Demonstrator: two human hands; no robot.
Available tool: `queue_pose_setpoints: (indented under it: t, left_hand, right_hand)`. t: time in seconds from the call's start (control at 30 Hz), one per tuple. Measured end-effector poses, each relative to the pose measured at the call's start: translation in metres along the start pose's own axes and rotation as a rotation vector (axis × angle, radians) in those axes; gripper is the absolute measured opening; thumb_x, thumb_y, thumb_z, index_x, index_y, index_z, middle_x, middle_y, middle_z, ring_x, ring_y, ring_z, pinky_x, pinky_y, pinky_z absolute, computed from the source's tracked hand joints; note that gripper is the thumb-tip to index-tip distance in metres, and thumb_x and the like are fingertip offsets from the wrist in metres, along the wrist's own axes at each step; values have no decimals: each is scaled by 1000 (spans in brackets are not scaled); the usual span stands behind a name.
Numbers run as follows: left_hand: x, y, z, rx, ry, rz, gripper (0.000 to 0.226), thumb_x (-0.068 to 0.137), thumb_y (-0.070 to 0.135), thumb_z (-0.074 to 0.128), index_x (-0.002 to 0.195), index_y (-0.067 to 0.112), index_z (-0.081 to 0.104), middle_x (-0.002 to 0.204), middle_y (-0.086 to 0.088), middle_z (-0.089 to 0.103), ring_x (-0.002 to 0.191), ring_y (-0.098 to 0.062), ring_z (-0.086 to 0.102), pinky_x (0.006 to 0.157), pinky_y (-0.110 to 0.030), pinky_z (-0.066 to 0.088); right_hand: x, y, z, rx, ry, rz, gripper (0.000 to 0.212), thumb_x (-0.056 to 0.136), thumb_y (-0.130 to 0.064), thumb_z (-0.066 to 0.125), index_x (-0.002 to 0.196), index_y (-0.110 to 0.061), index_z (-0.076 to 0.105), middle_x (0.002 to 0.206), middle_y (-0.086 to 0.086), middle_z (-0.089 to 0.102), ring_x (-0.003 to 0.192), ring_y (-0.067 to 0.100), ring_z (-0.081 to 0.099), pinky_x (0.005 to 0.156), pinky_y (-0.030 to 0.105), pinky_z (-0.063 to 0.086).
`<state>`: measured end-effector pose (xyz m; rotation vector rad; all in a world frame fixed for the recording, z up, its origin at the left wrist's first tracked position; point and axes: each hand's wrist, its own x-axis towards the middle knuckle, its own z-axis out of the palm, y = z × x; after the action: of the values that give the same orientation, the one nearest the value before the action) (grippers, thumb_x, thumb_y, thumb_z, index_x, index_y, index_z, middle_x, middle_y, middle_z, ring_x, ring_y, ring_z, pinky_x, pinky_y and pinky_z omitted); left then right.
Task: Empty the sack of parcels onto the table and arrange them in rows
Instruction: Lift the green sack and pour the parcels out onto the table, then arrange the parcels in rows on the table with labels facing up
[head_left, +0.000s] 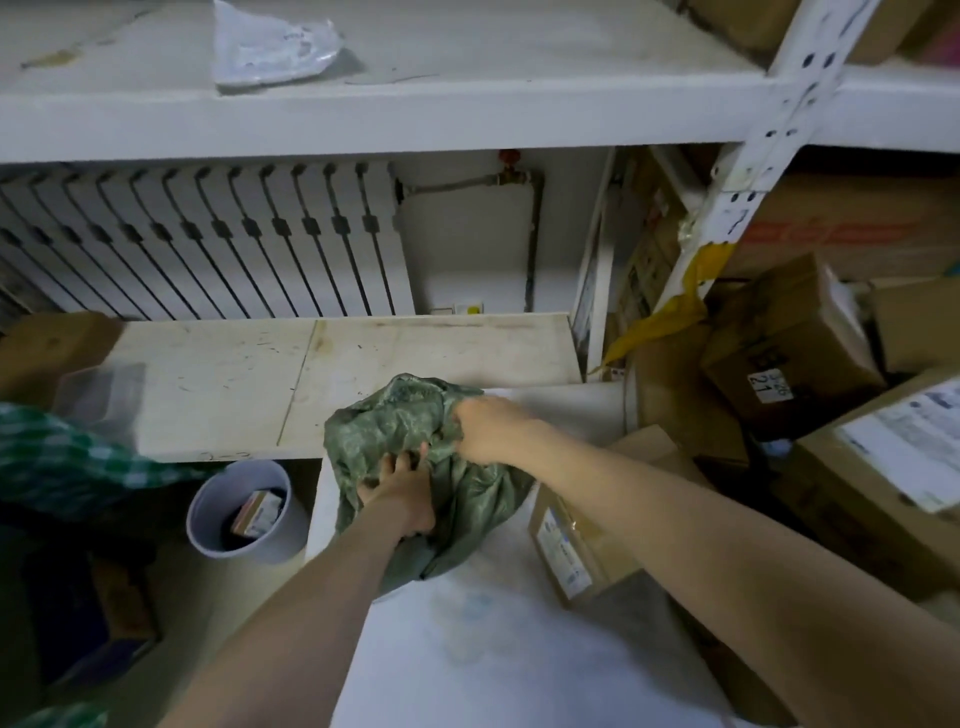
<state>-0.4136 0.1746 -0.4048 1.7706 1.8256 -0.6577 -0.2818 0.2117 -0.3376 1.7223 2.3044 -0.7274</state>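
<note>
— white metal shelving (769, 104), ribbed white radiator (208, 234), brown cardboard boxes (779, 338) stacked at the right; where's the sack?
— crumpled green woven sack (384, 426) lies at the far end of the white surface (498, 649); left grip (402, 491) curls into its near folds; right grip (485, 426) bunches its top edge.
— step?
— emptying, i'd judge; no parcels in rows yet; next calls for finding the mouth, then upending it.
</note>
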Motion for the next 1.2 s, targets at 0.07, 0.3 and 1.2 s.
queue_pose_setpoints:
  t: [0.07,0.3,1.2]
  left_hand:
    - [-8,3,-6,6,28,1,106,79,32,71,154,23,-2,160,-3,3,148,-30,-2,114,-59,15]
    - [-54,25,-32,-102,264,-70,96,77,38,71,150,17,13,147,-15,31,138,-36,28,113,-57,20]
    - [-246,295,-47,-285,853,389,32,81,14,62,112,18,67,115,-6,65,108,-26,59,90,-38,51]
  right_hand:
    - [-22,7,-15,136,130,27,28,91,-21,56,118,-15,60,112,5,61,101,26,59,84,37,52]
    - [-81,30,-42,317,356,12,23,91,-15,56,112,-18,65,112,4,66,102,23,61,87,35,52]
    - [-333,207,-69,475,831,-135,23,88,-12,56,100,-26,69,96,-5,69,89,15,64,82,38,56]
